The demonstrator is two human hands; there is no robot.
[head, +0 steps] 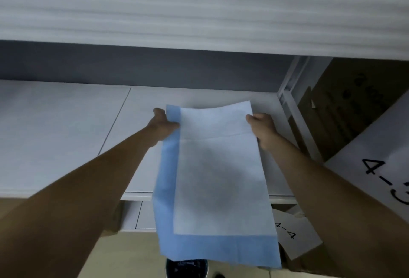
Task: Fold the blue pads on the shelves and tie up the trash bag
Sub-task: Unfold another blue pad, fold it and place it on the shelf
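Head view, single frame. Blue pad [218,180] is held up over the white shelf [66,136], its far end above the shelf board, its near end hanging past the shelf's front edge toward the floor. The side facing the camera is the pale absorbent panel, with a blue border showing along the left edge and the bottom edge. Left hand [162,126] pinches the upper left corner, thumb on top and fingers curled beneath the edge. Right hand [263,128] grips the upper right edge likewise, fingers wrapped behind the sheet. Both grips sit at the far end, roughly level with each other, so the whole length of the pad lies on the near side of the hands. Long axis runs away from the person, short axis runs hand to hand. A faint crease crosses the sheet just below the hands. Neither hand is clearly nearer to the free end; both are well apart from it. Judgement: a fold is in hand, and the next move likely turns on bringing far end and hanging near end together. A dark round bin [187,267] is partly visible on the floor below the pad; whether it holds the trash bag cannot be told. Cardboard boxes with handwritten paper labels [292,231] stand to the right
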